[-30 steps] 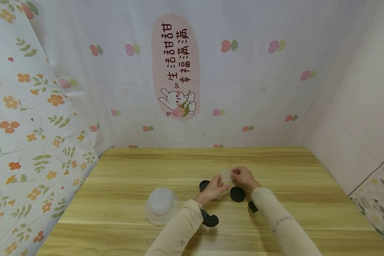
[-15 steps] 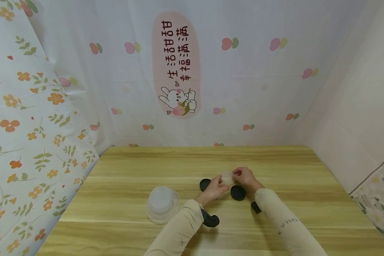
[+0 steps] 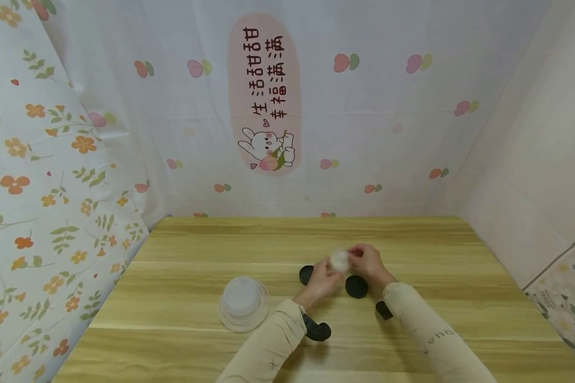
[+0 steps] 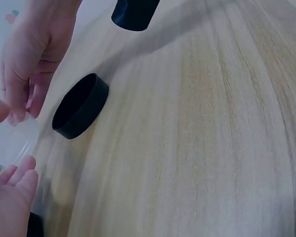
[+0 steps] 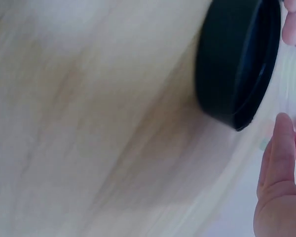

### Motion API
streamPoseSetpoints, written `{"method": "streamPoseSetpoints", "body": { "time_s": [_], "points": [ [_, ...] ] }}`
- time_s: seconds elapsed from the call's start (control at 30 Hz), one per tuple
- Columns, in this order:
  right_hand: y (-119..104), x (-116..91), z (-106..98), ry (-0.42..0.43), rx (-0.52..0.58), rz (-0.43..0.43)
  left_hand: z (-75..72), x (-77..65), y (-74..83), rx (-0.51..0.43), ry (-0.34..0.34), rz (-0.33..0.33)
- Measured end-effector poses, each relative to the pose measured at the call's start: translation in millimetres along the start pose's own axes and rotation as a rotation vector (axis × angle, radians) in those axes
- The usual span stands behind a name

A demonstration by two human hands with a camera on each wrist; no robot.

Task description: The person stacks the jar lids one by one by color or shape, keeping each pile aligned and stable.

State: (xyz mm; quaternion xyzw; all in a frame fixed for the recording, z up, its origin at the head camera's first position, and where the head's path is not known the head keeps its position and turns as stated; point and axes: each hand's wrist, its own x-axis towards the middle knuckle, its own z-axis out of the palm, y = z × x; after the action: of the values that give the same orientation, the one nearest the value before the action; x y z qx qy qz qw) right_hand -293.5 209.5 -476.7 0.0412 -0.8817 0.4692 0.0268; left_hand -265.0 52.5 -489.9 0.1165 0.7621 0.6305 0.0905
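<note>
A small round translucent piece of plastic (image 3: 339, 260), like a shallow lid, is held between both hands and blurred in the head view. My left hand (image 3: 321, 281) grips its near left edge, fingers on one side and thumb on the other. At its far right edge, the fingertips of my right hand (image 3: 368, 261) pinch the rim. Seen from the left wrist, the clear piece (image 4: 23, 138) is upright on edge between the fingers. Just below the hands lies a black round cap (image 3: 356, 286), its hollow side showing in the left wrist view. A second black cap (image 3: 305, 274) is partly hidden by my left hand.
A clear plastic container (image 3: 241, 303) with a wide rim stands at the left of the wooden table (image 3: 196, 250). Black mounts (image 3: 318, 331) sit at both wrists. Patterned cloth walls (image 3: 388, 133) enclose the table at the back and sides.
The clear piece turns and blurs between the fingers while both hands keep hold. My right hand has shifted slightly up. The head view has tilted down a little. Caps and container stay in place.
</note>
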Motion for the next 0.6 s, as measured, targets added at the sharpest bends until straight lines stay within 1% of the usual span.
{"method": "streamPoseSetpoints", "body": {
  "time_s": [0.03,0.13,0.23,0.27,0.3,0.33,0.4,0.47,0.53,0.6],
  "points": [
    [-2,0,0,0.008,0.005,-0.012,-0.2,8.4,-14.7,-0.001,0.016,0.062],
    [-8,-2,0,0.025,0.012,-0.031,-4.2,11.4,-20.6,0.02,0.056,0.1],
    [-14,-3,1,0.038,0.018,-0.032,-8.0,6.6,-13.9,0.016,0.104,0.089],
    [-15,-3,1,0.039,0.019,-0.033,-9.9,-1.7,0.8,0.018,0.125,0.041],
    [-17,-4,2,0.04,0.02,-0.034,-10.6,-2.7,2.4,0.028,0.145,0.041],
    [-19,-4,3,0.037,0.025,-0.036,-11.9,-4.9,4.8,0.032,0.165,0.052],
    [-22,-4,5,0.034,0.034,-0.038,-14.6,-8.2,9.7,0.035,0.205,0.048],
    [-24,-3,7,0.033,0.04,-0.046,-18.2,-10.6,11.9,0.047,0.244,0.069],
    [-28,-4,9,0.031,0.036,-0.053,-22.8,-13.6,15.6,0.041,0.276,0.085],
    [-30,-5,12,0.028,0.039,-0.057,-27.1,-14.1,16.2,0.048,0.311,0.107]
  ]
}}
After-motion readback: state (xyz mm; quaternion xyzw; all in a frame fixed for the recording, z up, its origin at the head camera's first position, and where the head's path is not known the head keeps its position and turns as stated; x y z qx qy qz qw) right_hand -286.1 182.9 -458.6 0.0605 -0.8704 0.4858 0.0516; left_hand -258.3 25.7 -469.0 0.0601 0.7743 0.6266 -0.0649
